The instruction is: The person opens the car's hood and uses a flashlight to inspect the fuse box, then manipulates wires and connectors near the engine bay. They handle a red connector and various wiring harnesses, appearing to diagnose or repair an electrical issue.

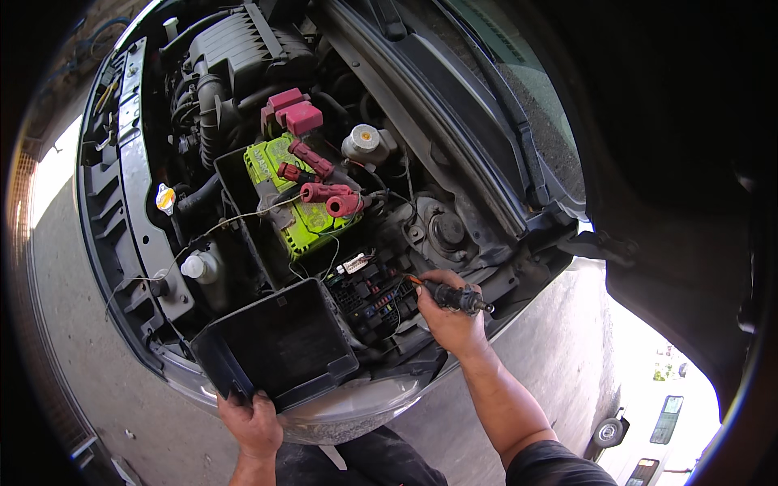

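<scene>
Right hand point(450, 326) firmly grips a black tool point(455, 299) just right of the fuse box point(374, 301), left hand point(253, 423) clamps a black cover point(284, 340) left of it; from here, a light, steady tip looks wisest

Surroundings: lime-green box-shaped battery point(312, 232) in the bay, four red plastic tube-shaped pieces point(318, 192) lying across its top. Boxy red plastic cover point(303, 118) just beyond the battery. Pale round-capped reservoir point(365, 142) to its right. Front side: yellow-and-white metal cap point(165, 198), translucent white-capped plastic bottle point(207, 266). Far end: black finned plastic housing point(243, 50), black ribbed hose point(208, 130) beside it. Glass windshield point(539, 105) upper right. Grey concrete floor point(559, 364) below; white van point(648, 437) outside, lower right.
</scene>
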The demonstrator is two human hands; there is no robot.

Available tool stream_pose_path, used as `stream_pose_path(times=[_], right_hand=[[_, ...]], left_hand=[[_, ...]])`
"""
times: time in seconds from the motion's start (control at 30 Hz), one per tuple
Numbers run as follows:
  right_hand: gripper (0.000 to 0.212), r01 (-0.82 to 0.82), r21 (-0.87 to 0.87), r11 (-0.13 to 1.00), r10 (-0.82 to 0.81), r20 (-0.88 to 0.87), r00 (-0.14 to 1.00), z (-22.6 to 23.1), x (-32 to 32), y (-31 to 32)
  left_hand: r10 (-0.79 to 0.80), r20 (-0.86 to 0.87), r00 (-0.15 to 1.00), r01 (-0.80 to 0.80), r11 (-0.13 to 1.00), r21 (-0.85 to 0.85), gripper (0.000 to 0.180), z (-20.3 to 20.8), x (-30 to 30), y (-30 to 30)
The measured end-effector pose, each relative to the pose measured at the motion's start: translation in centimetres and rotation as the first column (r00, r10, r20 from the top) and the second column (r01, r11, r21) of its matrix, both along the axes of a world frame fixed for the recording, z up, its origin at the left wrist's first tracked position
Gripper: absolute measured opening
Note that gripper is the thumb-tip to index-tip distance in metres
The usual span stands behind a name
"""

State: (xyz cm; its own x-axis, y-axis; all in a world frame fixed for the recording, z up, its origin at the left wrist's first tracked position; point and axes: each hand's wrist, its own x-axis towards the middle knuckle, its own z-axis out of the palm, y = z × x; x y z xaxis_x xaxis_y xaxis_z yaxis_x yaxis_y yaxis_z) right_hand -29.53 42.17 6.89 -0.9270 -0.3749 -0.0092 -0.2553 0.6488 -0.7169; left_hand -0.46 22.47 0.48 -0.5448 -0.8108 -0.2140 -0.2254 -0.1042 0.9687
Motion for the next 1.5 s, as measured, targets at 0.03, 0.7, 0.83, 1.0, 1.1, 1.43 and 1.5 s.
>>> stream_pose_path(times=[0.03, 0.7, 0.83, 1.0, 1.1, 1.43, 1.5], right_hand=[[0.021, -0.019, -0.001, 1.0, 0.019, -0.012, 1.0, 0.0, -0.1, -0.2], [0.022, -0.015, -0.016, 1.0, 0.015, 0.011, 1.0, 0.0, -0.1, -0.3], [0.022, -0.019, -0.022, 1.0, 0.02, 0.043, 0.999, -0.1, -0.1, -0.5], [0.022, 0.009, -0.026, 1.0, -0.008, 0.046, 0.999, -0.3, 0.0, -0.5], [0.022, 0.026, -0.027, 0.999, -0.024, 0.042, 0.999, 0.0, 0.1, -0.8], [0.021, -0.001, -0.063, 0.998, 0.006, 0.086, 0.996, -0.2, 0.0, -1.1], [0.022, 0.063, -0.031, 0.998, -0.058, 0.134, 0.989, 0.0, 0.0, -1.3]], left_hand=[[0.009, -0.013, 1.0, -0.009, 1.0, 0.001, 0.053, 0.4, -0.4, 0.1], [-0.033, 0.014, 0.999, 0.034, 0.999, -0.018, 0.052, -0.1, 0.2, -0.2], [-0.009, 0.013, 1.0, 0.009, 1.0, -0.02, 0.051, -0.1, 0.2, 0.0], [-0.018, -0.005, 1.0, 0.018, 1.0, 0.009, 0.053, 0.0, 0.0, -0.1], [-0.025, 0.005, 1.0, 0.024, 0.998, 0.063, 0.059, -0.2, 0.3, -0.3], [-0.032, 0.01, 0.999, 0.032, 0.999, 0.011, 0.053, 0.1, 0.0, -0.3], [-0.047, 0.017, 0.999, 0.048, 0.999, -0.008, 0.052, -0.3, 0.1, -0.4]])
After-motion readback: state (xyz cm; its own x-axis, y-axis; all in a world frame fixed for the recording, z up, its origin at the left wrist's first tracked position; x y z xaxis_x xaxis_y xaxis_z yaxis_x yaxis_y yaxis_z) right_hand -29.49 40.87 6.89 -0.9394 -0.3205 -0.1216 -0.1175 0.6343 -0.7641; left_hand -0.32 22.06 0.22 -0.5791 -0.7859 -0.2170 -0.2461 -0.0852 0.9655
